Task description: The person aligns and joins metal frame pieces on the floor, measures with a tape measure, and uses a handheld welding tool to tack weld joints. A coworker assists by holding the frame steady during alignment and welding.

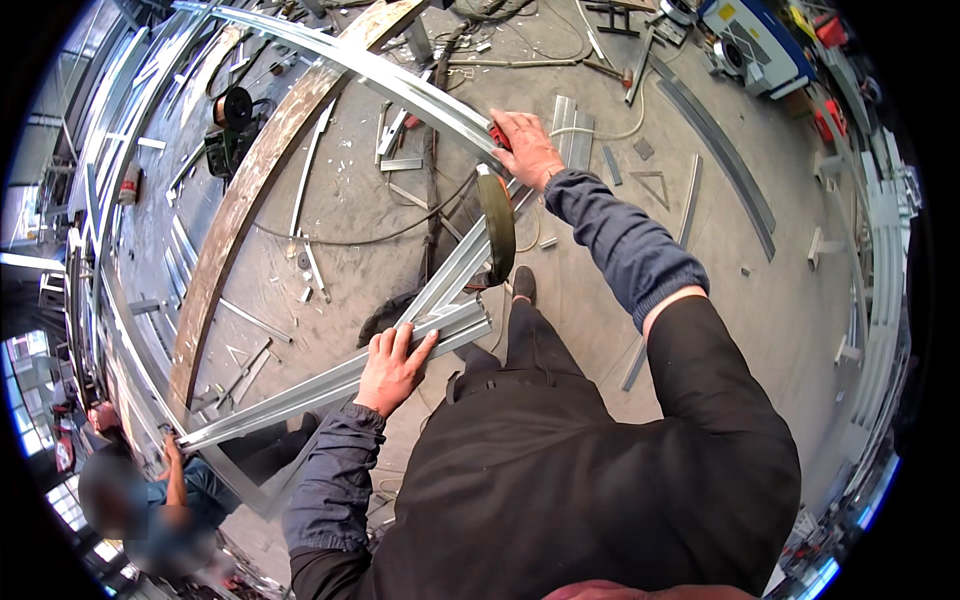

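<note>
My left hand lies across a silver metal channel near its right end, fingers over the top. This channel slants down to the left, where another person's hand touches its far end. Beside its right end a second metal channel runs up toward my right hand. Farther out, my right hand has its fingers around a small red object, mostly hidden, against the end of a long metal rail. Just below that hand hangs a curved olive-green piece with some orange near its top.
A worn curved beam crosses the left side. Metal offcuts and cables litter the concrete floor. Long dark grey strips lie at right, below a blue-and-white machine. A person is at lower left.
</note>
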`<state>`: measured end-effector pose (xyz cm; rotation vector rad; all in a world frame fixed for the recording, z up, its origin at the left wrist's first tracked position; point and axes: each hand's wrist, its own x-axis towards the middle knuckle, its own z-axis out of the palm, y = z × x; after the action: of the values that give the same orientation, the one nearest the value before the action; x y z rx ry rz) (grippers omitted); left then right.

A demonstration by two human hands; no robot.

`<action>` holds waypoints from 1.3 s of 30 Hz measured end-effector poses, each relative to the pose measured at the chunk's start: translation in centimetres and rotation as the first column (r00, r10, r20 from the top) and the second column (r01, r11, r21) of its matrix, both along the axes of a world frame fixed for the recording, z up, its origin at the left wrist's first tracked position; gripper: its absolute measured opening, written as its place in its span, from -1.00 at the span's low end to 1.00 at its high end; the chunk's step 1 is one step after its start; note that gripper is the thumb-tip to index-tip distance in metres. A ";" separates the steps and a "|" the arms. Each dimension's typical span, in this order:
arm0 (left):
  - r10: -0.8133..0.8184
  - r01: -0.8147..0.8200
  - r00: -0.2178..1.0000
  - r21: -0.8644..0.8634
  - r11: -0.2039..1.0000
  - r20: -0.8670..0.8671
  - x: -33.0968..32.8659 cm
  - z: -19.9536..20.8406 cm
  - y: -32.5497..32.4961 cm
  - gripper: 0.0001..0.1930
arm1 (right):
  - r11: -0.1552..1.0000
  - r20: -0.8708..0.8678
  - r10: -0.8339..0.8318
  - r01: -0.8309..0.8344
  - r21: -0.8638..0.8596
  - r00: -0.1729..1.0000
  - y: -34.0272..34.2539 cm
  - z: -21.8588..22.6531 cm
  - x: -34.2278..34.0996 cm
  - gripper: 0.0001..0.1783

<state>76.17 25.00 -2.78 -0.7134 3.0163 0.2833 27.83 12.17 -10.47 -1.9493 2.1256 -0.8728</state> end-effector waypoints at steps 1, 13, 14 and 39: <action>0.004 -0.004 1.000 0.007 1.000 -0.005 0.0 0.0 -0.1 -0.19 | 0.997 -0.052 0.044 -0.040 0.066 0.998 -0.8 -0.8 -0.4 -0.20; 0.013 -0.013 1.000 0.039 0.999 -0.005 -0.3 1.3 -0.5 -0.19 | 0.996 -0.171 0.081 -0.072 0.056 0.982 -3.0 -0.9 0.9 -0.31; 0.016 -0.016 1.000 0.054 0.998 0.000 -0.3 1.5 -0.6 -0.18 | 0.998 -0.158 0.057 -0.052 0.035 0.986 -3.2 -0.7 1.0 -0.32; 0.181 -0.155 0.978 0.213 0.965 -0.105 0.0 1.2 -0.2 -0.06 | 0.400 -0.293 0.794 -0.094 0.912 0.532 -7.6 -8.2 11.1 -0.65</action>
<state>76.18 24.79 -1.59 -0.9665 2.9802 0.6558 38.96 4.54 -18.71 -2.2009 1.3950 1.0646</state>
